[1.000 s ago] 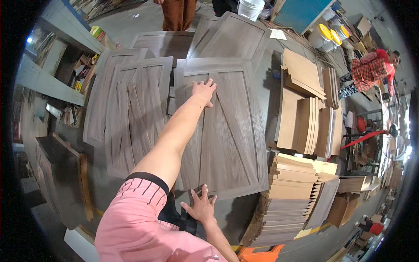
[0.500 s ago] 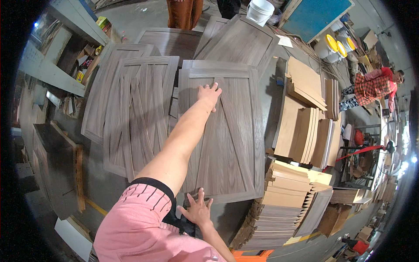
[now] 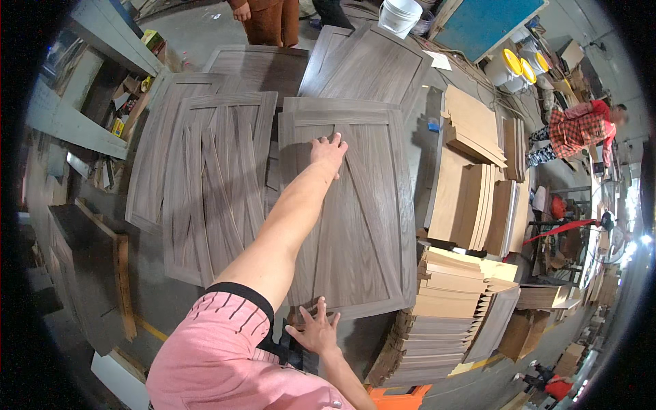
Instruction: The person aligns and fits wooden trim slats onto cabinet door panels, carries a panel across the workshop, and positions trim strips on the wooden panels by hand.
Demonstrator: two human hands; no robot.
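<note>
A large wood-grain panel (image 3: pixel 369 260), grey-brown with a raised frame and slanting strips, lies flat in front of me. Across it stretches my left arm. My left hand (image 3: pixel 328 156) rests on its upper part, fingers spread around one end of the strips. Lower down, my right hand (image 3: pixel 317 333) is open at the panel's near edge, its fingers splayed and fingertips at the border. Whether they press on it I cannot tell. To the left lies a similar panel (image 3: pixel 195 236) with several loose narrow strips (image 3: pixel 217 178) on it.
More grey panels (image 3: pixel 372 68) lie behind. Stacked boards (image 3: pixel 444 301) stand at right, with tan boards (image 3: pixel 471 126) beyond. A white bucket (image 3: pixel 400 15) and a person's brown-clothed legs (image 3: pixel 272 24) are at the far side. Another person (image 3: pixel 577 133) is at far right.
Both my hands keep nearly the same places and poses; the view has shifted slightly. At the far side, the brown-clothed person has moved a little left, and a hand of theirs now shows.
</note>
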